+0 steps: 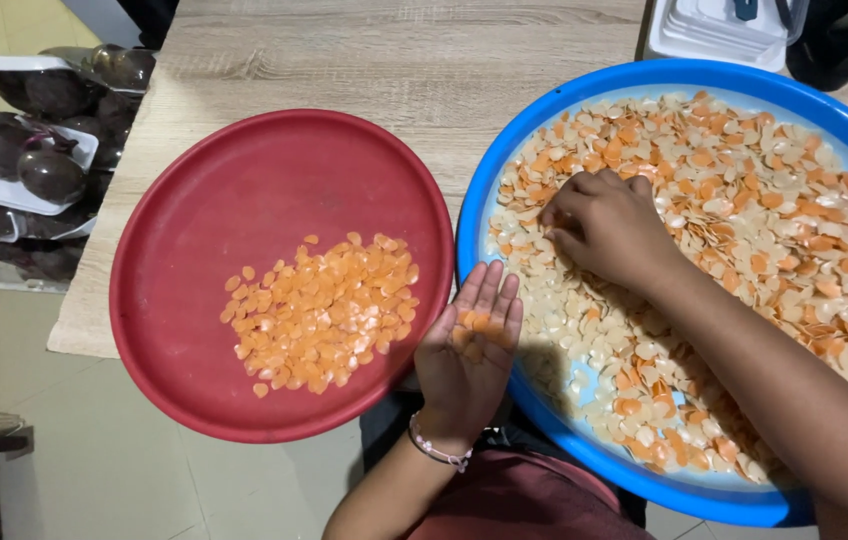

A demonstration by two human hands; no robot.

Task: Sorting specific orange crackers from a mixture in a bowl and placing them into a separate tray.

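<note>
My left hand point(468, 355) lies palm up between the two trays, cupping a few orange chips in the palm. My right hand point(606, 224) rests fingers-down in the blue round tray point(504, 160), pinching among a wide layer of mixed orange and pale cream chips point(774, 230). To the left, the red round tray point(244, 190) holds a loose heap of only orange chips point(322, 310) near its right side. A beaded bracelet point(434, 450) circles my left wrist.
Both trays sit on a light wooden table point(394, 60), overhanging its near edge. Wrapped trays of dark purple eggplants point(39, 150) are stacked at the left. A white plastic container point(719, 30) stands at the back right.
</note>
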